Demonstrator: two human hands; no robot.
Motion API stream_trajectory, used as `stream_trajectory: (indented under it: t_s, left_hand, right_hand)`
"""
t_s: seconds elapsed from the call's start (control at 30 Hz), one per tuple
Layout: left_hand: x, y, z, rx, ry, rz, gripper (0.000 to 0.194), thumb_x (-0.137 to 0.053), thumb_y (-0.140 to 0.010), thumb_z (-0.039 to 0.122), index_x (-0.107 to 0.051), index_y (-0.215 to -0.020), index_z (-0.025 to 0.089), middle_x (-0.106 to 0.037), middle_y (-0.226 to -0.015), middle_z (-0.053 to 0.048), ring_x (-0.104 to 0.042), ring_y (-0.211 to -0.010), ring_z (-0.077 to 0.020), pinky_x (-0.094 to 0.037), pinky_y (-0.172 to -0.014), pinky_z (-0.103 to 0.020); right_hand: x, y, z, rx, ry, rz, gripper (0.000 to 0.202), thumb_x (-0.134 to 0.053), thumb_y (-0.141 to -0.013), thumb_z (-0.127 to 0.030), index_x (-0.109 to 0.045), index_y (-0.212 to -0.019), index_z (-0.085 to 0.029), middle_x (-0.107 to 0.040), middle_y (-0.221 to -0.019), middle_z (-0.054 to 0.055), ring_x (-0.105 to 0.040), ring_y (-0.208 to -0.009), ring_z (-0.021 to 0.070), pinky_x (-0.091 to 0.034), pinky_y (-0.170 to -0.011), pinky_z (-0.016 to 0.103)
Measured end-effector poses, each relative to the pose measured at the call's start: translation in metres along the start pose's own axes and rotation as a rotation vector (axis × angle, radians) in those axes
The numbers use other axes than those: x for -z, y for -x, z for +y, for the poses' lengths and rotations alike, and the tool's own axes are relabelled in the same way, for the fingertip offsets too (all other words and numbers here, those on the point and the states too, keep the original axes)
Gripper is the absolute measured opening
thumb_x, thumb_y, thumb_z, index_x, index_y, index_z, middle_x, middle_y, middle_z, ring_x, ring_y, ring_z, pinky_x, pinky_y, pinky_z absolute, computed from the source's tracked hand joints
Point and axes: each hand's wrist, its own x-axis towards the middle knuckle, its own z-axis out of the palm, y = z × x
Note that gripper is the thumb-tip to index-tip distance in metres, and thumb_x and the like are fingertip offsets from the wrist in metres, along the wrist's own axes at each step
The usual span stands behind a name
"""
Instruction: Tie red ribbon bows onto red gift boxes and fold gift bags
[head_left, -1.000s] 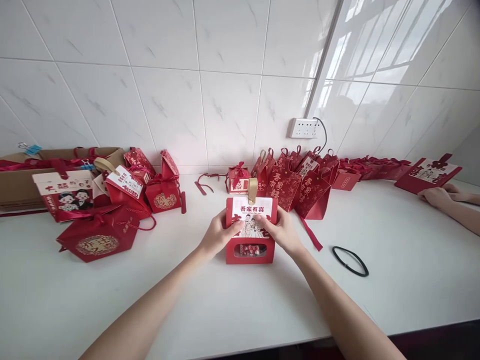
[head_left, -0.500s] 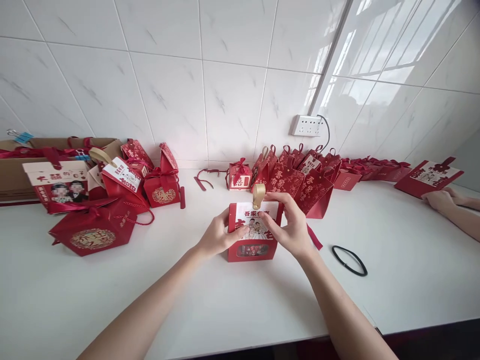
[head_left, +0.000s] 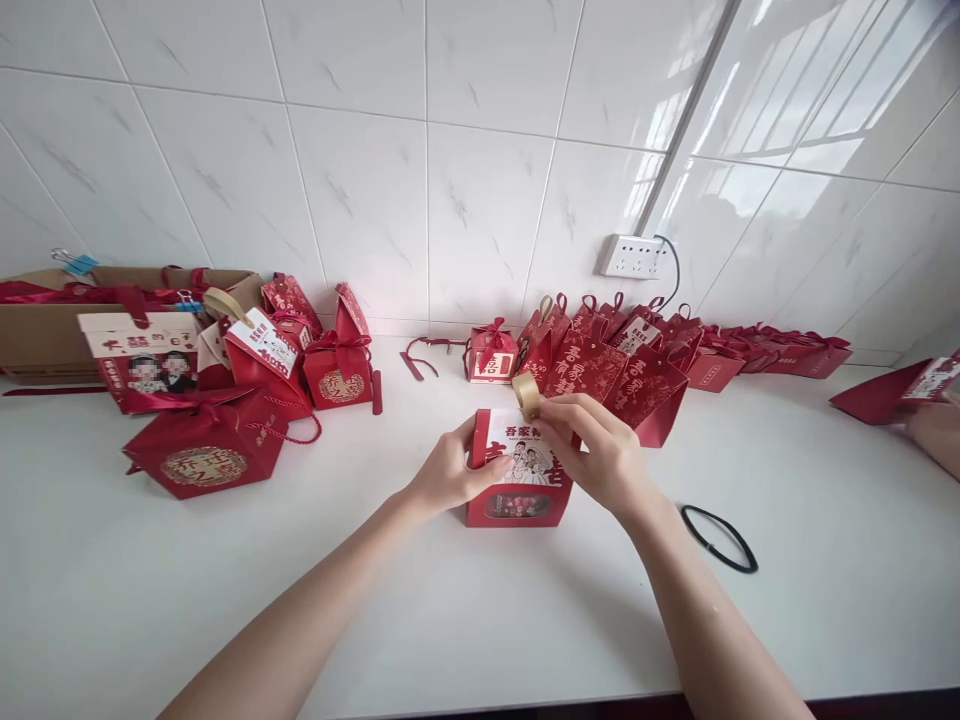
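A red gift box (head_left: 525, 508) with a white printed flap stands upright on the white table in front of me. Candy shows through its small window. My left hand (head_left: 450, 470) grips the box's left side, its thumb on the front flap. At the top edge, my right hand (head_left: 596, 450) has thumb and fingers pinched at the base of a gold ribbon loop (head_left: 527, 392). The loop sticks up and leans a little left. The back of the box and the far fingers of both hands are hidden.
Several finished-looking red gift boxes (head_left: 585, 365) crowd the back right, others (head_left: 202, 465) stand left beside a cardboard carton (head_left: 45, 335). A black hair tie (head_left: 720, 538) lies on the right. Another person's hand (head_left: 937, 430) holds a red box at the right edge. A power strip (head_left: 636, 257) hangs on the tiled wall.
My right fingers have closed together at the foot of the ribbon loop, which leans more. My left hand keeps its hold. The other person's box has moved and turned at the right edge.
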Motion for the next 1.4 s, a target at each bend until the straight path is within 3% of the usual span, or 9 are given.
stream_trajectory:
  t_s: [0.27,0.4,0.53,0.7,0.87,1.1,1.4]
  left_hand:
    - [0.013,-0.008,0.01,-0.009,0.16,-0.104,0.037,-0.06,-0.078,0.042,-0.055,-0.105,0.017,-0.066,-0.102,-0.009,-0.063,-0.094,-0.0247,-0.051,-0.079,-0.036]
    - [0.012,-0.016,0.035,-0.197,0.038,0.101,0.03,-0.061,-0.078,0.033,-0.053,-0.104,0.019,-0.062,-0.109,-0.008,-0.058,-0.105,-0.0212,-0.046,-0.09,-0.035]
    - [-0.002,-0.023,0.052,-0.231,0.011,0.228,0.014,-0.058,-0.08,0.025,-0.046,-0.086,0.021,-0.062,-0.082,-0.001,-0.061,-0.075,-0.012,-0.049,-0.067,-0.024]
    - [-0.012,-0.025,0.046,-0.308,-0.052,0.347,0.019,-0.059,-0.082,0.027,-0.043,-0.074,0.021,-0.052,-0.066,0.005,-0.05,-0.054,-0.0066,-0.038,-0.045,-0.017]
    - [-0.017,-0.023,0.042,-0.413,-0.116,0.397,0.003,-0.058,-0.084,0.023,-0.058,-0.083,0.02,-0.064,-0.076,0.001,-0.059,-0.066,-0.0088,-0.047,-0.056,-0.018]
    - [-0.016,-0.022,0.042,-0.413,-0.133,0.36,0.013,-0.057,-0.085,0.024,-0.067,-0.093,0.019,-0.07,-0.091,-0.003,-0.064,-0.078,-0.0123,-0.051,-0.061,-0.021]
    - [-0.013,-0.021,0.039,-0.414,-0.167,0.336,0.019,-0.061,-0.083,0.023,-0.067,-0.101,0.022,-0.07,-0.101,-0.004,-0.065,-0.091,-0.0159,-0.053,-0.08,-0.029]
  right_hand:
    - [-0.009,0.006,-0.001,-0.022,-0.012,0.083,0.025,-0.049,-0.089,-0.009,-0.055,-0.107,-0.024,-0.062,-0.091,0.005,-0.062,-0.08,0.015,-0.054,-0.067,0.028]
    - [-0.011,0.007,-0.002,-0.042,-0.034,0.085,0.024,-0.051,-0.088,-0.011,-0.055,-0.107,-0.025,-0.062,-0.089,0.004,-0.061,-0.081,0.0154,-0.053,-0.069,0.028]
    - [-0.01,0.007,-0.002,-0.047,-0.06,0.091,0.022,-0.05,-0.089,-0.013,-0.056,-0.106,-0.025,-0.062,-0.088,0.005,-0.06,-0.079,0.0161,-0.053,-0.068,0.03]
    - [-0.008,0.005,-0.005,-0.046,-0.068,0.085,0.018,-0.048,-0.091,-0.014,-0.056,-0.104,-0.023,-0.062,-0.088,0.006,-0.059,-0.078,0.0161,-0.052,-0.068,0.03]
    - [-0.008,0.005,-0.007,-0.07,-0.077,0.096,0.016,-0.048,-0.091,-0.015,-0.058,-0.1,-0.023,-0.063,-0.087,0.005,-0.059,-0.078,0.0162,-0.052,-0.068,0.03]
    - [-0.011,0.005,-0.006,-0.086,-0.077,0.122,0.015,-0.048,-0.09,-0.013,-0.058,-0.097,-0.022,-0.064,-0.085,0.005,-0.058,-0.077,0.0166,-0.051,-0.068,0.031]
    - [-0.013,0.004,-0.005,-0.08,-0.062,0.169,0.012,-0.048,-0.09,-0.016,-0.059,-0.093,-0.022,-0.062,-0.078,0.003,-0.054,-0.069,0.0156,-0.048,-0.062,0.029]
